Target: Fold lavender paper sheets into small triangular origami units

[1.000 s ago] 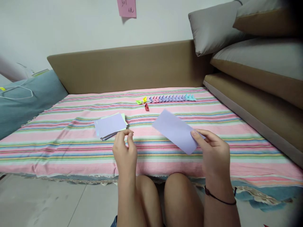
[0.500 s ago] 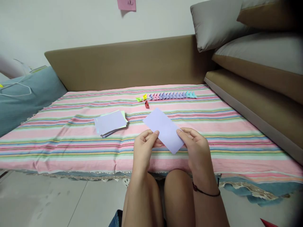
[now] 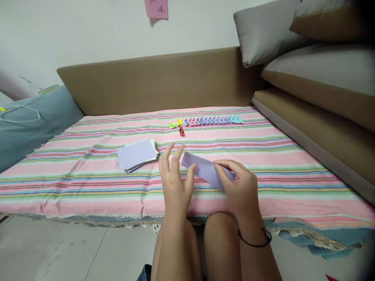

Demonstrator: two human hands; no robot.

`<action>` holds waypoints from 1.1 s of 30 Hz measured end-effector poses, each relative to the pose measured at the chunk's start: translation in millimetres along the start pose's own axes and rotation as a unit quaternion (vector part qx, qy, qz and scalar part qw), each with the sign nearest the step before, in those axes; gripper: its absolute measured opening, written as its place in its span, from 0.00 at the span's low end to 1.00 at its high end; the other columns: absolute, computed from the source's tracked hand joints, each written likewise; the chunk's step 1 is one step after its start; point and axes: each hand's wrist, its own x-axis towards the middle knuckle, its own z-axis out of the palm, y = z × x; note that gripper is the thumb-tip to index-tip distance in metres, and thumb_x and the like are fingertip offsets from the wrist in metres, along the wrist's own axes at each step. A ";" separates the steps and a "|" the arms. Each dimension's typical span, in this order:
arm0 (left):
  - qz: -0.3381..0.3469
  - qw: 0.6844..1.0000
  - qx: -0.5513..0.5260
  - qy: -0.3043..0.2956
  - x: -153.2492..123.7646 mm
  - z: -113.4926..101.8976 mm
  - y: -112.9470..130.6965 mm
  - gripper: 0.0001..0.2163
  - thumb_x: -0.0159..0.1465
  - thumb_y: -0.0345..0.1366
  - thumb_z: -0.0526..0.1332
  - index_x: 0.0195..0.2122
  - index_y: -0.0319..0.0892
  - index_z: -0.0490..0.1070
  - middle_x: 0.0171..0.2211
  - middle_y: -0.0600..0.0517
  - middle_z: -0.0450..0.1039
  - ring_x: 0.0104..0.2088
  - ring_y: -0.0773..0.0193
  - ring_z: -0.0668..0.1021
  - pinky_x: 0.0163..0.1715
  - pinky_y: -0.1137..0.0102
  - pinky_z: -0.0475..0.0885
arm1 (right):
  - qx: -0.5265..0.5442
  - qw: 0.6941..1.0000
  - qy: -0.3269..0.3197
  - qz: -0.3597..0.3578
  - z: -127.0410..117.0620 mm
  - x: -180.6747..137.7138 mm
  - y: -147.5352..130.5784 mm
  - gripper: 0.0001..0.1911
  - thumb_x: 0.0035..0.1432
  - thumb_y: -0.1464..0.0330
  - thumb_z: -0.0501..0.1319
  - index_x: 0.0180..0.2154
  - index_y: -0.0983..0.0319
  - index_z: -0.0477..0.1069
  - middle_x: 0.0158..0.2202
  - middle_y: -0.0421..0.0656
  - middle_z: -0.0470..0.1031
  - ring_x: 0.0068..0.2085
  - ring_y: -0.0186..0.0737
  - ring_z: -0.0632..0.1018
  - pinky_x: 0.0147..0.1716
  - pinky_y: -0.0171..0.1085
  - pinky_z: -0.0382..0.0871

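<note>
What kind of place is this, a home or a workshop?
Probably a room in a home: a tan daybed under a striped cover, grey cushions stacked beside it, a tiled floor. The right hand holds lilac paper over the cover.

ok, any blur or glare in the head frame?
Head view: the left hand is smeared by motion blur at its upper end, while the lilac paper and right hand are fairly sharp. Light is soft and even, no glare. The right edge has a dark vignette.

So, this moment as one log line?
right hand pinches lilac paper | left hand open, thumb at its end | paper stack on striped cloth
</note>
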 end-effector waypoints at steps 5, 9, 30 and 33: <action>0.135 0.983 0.055 -0.108 1.0 -2.8 10.9 0.07 0.63 0.29 0.57 0.38 0.48 0.72 0.35 0.54 0.77 0.44 0.61 0.73 0.58 0.55 0.53 | -0.029 0.993 -0.052 -0.100 4.0 0.3 -5.9 0.06 0.57 0.73 0.57 0.32 0.59 0.73 0.32 0.42 0.77 0.37 0.41 0.74 0.38 0.40 0.67; 0.113 0.984 0.080 -0.115 0.0 -0.2 11.9 0.05 0.63 0.29 0.57 0.32 0.45 0.70 0.29 0.55 0.75 0.39 0.62 0.74 0.57 0.56 0.53 | -0.052 0.990 -0.082 -0.107 4.7 0.0 -5.3 0.05 0.57 0.72 0.59 0.31 0.59 0.73 0.32 0.40 0.77 0.36 0.41 0.74 0.38 0.41 0.65; 0.068 0.986 0.121 -0.094 3.1 -16.0 -9.8 0.07 0.60 0.26 0.55 0.30 0.45 0.68 0.31 0.54 0.74 0.41 0.60 0.74 0.56 0.56 0.53 | 0.004 0.996 -0.053 -0.066 -17.6 1.1 11.0 0.05 0.56 0.70 0.62 0.28 0.59 0.75 0.31 0.41 0.77 0.36 0.41 0.75 0.39 0.40 0.67; -0.021 0.989 0.140 -0.033 3.6 -24.0 -26.9 0.05 0.59 0.28 0.55 0.29 0.43 0.68 0.30 0.51 0.74 0.39 0.56 0.74 0.49 0.56 0.60 | 0.053 0.998 0.029 0.030 -24.4 1.2 19.4 0.04 0.53 0.67 0.64 0.29 0.60 0.76 0.32 0.42 0.77 0.36 0.42 0.76 0.37 0.40 0.68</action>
